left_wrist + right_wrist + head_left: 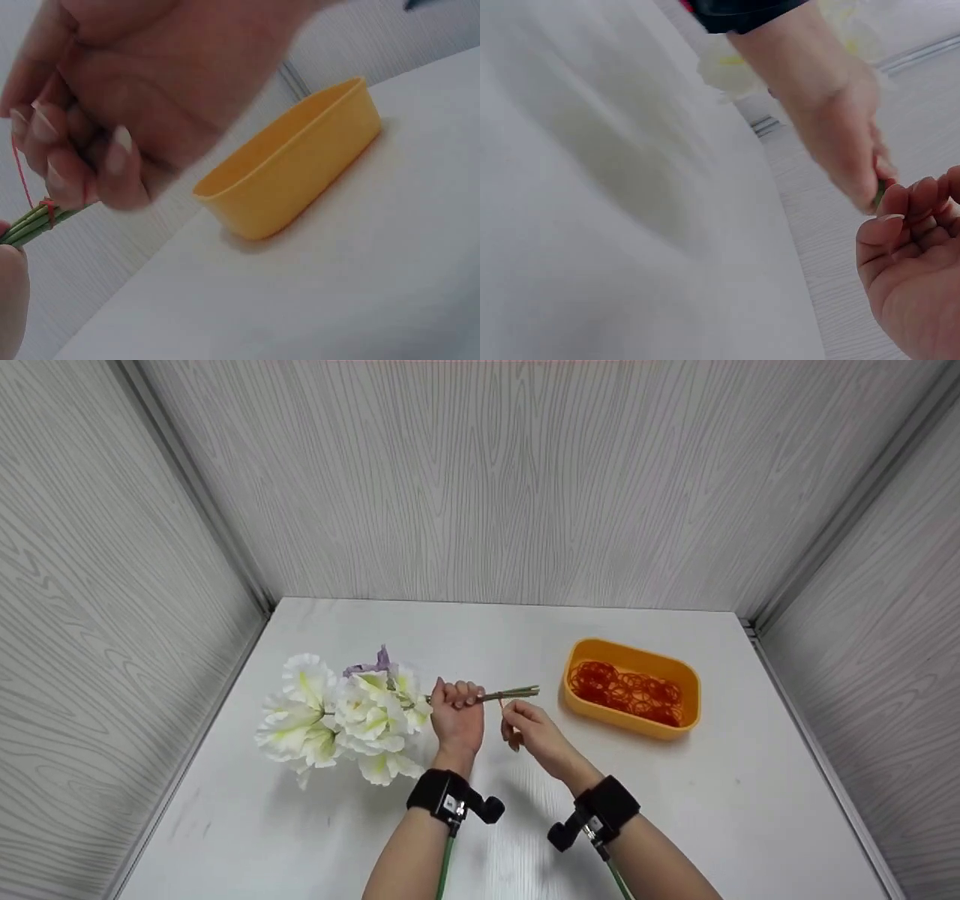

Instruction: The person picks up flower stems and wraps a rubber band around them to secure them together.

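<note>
My left hand (459, 724) grips the thin green stems (517, 692) of a bunch of artificial flowers. Large white blooms (367, 712) with yellow-green centres spread out to its left, and a purple flower (373, 666) shows behind them. Just right of that grip, my right hand (541, 736) pinches a strand of a red rubber band (502, 703) between thumb and fingers. In the left wrist view, the rubber band (51, 213) circles the stems, with one strand stretched up to the right fingertips. The right wrist view mostly hides the stems behind the hands.
A yellow-orange box (637, 725) with a heap of red rubber bands (626, 691) stands to the right of my right hand on the white table (720, 810). Grey wood-grained panels (480, 487) enclose the table at the back and sides.
</note>
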Available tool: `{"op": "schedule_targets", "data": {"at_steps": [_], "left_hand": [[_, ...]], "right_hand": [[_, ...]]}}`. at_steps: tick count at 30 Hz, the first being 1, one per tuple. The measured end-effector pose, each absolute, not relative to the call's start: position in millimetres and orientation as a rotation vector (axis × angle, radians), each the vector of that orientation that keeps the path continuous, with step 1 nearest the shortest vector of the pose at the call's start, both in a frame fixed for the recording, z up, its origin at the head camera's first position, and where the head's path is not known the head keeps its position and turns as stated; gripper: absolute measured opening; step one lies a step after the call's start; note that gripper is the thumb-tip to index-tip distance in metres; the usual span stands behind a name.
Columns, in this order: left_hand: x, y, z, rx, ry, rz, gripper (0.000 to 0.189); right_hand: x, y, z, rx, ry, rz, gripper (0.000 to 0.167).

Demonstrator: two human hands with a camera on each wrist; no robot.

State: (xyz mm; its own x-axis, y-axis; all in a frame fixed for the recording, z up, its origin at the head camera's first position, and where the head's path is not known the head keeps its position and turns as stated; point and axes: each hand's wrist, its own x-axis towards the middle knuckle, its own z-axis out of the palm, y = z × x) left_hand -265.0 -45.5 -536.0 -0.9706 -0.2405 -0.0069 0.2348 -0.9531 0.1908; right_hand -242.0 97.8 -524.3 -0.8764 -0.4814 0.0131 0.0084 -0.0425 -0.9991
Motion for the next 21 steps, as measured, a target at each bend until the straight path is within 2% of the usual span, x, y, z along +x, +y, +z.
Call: {"op": "schedule_targets", "data": {"at_steps": [5,11,21], "left_hand": [[-265,-47,-523,0.056,-0.128,-2.941,0.047],[-256,-40,-520,-0.068,-0.101,-3.028,0.046],[-243,-37,-534,-0.168,-0.241,-3.203,0.047]], "right_hand": [[-246,104,-553,-0.444,1.809,-2.005,0.033],[-260,125,-580,-0.190,1.612,-2.140,0.022],[-276,152,-587,0.083,2.003,-1.955,0.014]]}}
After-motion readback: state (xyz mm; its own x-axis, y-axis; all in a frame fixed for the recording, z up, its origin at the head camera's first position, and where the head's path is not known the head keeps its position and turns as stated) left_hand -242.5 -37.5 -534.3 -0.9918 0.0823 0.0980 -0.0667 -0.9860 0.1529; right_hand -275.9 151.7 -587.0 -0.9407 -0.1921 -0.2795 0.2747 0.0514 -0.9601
